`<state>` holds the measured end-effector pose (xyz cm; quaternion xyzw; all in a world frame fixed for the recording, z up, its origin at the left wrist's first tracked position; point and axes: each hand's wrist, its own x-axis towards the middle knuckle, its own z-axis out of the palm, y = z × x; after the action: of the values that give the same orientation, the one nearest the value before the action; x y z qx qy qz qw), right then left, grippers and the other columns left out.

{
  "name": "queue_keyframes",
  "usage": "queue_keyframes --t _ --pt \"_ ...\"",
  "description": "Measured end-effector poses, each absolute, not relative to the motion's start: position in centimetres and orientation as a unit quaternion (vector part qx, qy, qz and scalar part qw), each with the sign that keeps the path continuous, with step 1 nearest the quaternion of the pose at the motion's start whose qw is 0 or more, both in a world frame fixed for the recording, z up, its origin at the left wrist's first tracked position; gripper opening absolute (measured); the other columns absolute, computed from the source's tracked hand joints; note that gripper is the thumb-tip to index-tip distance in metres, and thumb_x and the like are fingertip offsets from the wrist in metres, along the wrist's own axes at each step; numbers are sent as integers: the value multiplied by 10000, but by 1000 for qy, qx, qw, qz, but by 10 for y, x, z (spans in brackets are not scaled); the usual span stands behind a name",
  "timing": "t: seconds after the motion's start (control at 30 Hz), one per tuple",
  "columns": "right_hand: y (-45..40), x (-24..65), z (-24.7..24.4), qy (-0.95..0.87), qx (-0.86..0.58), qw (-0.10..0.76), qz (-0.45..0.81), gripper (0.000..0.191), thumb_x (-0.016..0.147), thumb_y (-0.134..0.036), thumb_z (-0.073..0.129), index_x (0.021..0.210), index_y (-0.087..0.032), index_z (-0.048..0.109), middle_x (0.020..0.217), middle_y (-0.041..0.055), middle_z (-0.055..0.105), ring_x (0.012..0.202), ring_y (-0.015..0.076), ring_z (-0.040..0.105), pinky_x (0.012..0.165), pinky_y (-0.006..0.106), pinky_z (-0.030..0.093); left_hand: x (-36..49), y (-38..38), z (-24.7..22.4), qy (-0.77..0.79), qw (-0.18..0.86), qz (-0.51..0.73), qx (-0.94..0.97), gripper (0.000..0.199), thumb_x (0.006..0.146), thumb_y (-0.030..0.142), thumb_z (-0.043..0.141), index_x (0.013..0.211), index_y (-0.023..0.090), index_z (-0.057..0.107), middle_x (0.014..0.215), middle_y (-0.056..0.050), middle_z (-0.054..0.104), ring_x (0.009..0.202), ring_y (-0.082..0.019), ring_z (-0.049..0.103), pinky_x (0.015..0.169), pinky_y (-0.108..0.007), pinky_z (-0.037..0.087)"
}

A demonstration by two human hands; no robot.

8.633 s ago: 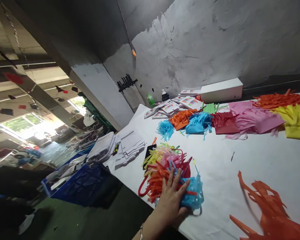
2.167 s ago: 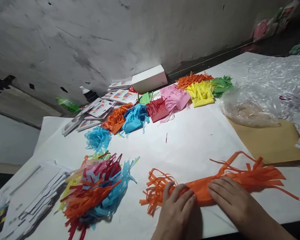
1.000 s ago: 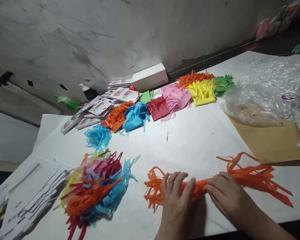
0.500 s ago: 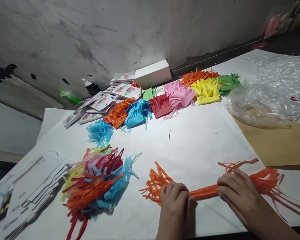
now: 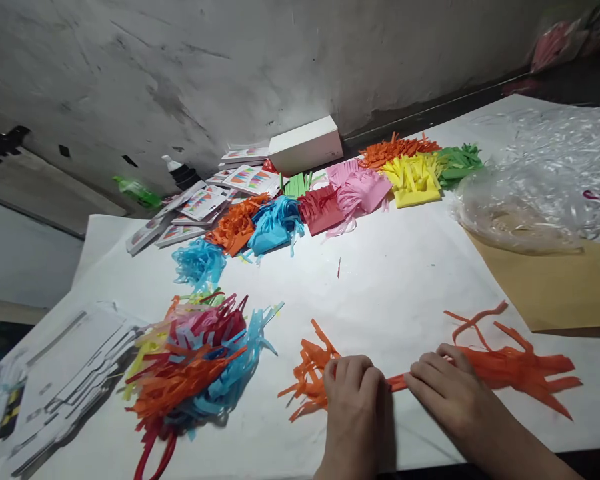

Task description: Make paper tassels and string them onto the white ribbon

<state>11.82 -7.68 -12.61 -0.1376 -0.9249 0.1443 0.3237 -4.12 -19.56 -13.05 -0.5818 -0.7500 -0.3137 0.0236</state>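
Observation:
An orange tissue paper tassel (image 5: pixel 513 365) lies across the front of the table, its cut fringes spread at both ends. My left hand (image 5: pixel 354 393) is closed around its middle near the left fringe. My right hand (image 5: pixel 450 393) presses on it a short way to the right, fingers curled over the rolled strip. Between the hands a narrow twisted section shows. Fingertips of both hands are partly hidden under the knuckles. To the left sits a heap of finished-looking mixed tassels (image 5: pixel 190 367) in orange, red, blue, pink and yellow.
Fringed paper bundles stand in a row at the back, among them blue (image 5: pixel 275 225), red (image 5: pixel 323 210) and yellow (image 5: pixel 413 180). Behind them are a white box (image 5: pixel 306 145) and printed packs (image 5: pixel 203 203). Clear plastic bags (image 5: pixel 540 180) lie over a brown envelope (image 5: pixel 570 287); cut white cards (image 5: pixel 75 373) lie left.
My right hand has moved left along the orange tassel, closer to my left hand. The exposed middle is shorter and narrower, and the right fringe has shifted and spread differently.

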Motion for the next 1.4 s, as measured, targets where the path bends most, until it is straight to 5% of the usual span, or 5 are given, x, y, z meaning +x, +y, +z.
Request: queue_keyframes --t 0.23,0.4,0.97,1.17,1.4 --pt "-82 108 -125 -928 -124 307 171 339 1031 -53 344 985 -180 655 842 29 626 793 193 514 910 408 313 -46 -198 -120 -702 7 -304 -644 198 934 54 610 928 245 662 920 -1 704 906 -199 605 1057 -486 341" --pt "-78 109 -127 -932 -105 297 178 384 1012 -26 303 850 -179 616 794 23 590 769 189 497 888 393 330 -48 -195 -123 -687 1 -332 -646 158 951 104 612 837 213 622 864 -14 703 825 -189 600 893 -408 420" --pt "-67 144 -135 -917 -230 287 157 120 980 -162 552 903 -242 598 936 2 653 893 189 612 1037 418 289 -36 -186 -124 -748 48 -239 -617 218 847 7 624 800 217 589 837 7 666 803 -207 585 957 -477 347" --pt "-86 135 -135 -918 -173 327 141 359 993 -28 338 969 -193 655 902 33 667 929 208 595 1136 513 271 -41 -188 -111 -635 85 -162 -751 134 888 93 694 852 212 642 814 28 664 806 -190 578 1081 -477 283" --pt "-78 122 -129 -945 -119 297 63 333 1001 -31 371 854 -172 635 778 27 609 798 200 539 1060 493 326 -43 -180 -110 -673 13 -132 -728 182 881 30 653 787 185 641 824 -23 682 738 -198 605 733 -363 477"
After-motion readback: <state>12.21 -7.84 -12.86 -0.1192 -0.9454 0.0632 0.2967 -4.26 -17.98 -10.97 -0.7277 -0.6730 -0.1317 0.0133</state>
